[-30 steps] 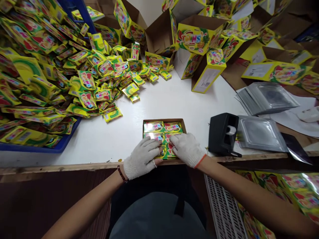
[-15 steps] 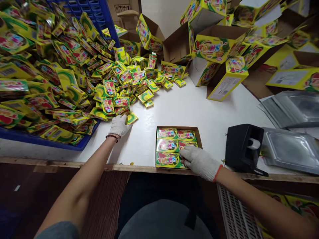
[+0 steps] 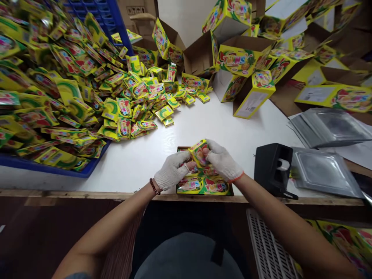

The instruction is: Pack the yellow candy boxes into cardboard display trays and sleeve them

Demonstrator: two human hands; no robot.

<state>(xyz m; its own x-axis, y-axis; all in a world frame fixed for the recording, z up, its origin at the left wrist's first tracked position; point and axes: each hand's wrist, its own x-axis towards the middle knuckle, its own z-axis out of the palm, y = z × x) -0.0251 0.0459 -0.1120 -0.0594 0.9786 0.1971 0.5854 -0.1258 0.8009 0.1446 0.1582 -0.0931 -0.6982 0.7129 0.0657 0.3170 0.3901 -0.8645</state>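
Over the open display box, a small yellow "Twins" candy pack is tilted up between my gloved hands. My right hand grips its right side, thumb across the front. At its left and lower edge, my left hand is closed with the fingers on the pack. Beneath them, more "Twins" packs lie in rows inside the display box; my hands and the raised pack hide part of the upper rows. Both hands wear white gloves with bare fingertips showing.
A heap of loose packs spills from a blue crate at left. Empty cartons stack up at the back right. A black tape dispenser and clear plastic trays sit at right. The table's front edge runs nearby.
My left hand has come right from the loose heap to the display box. My right hand has risen from the lower row, and a pack is now held up between both hands.
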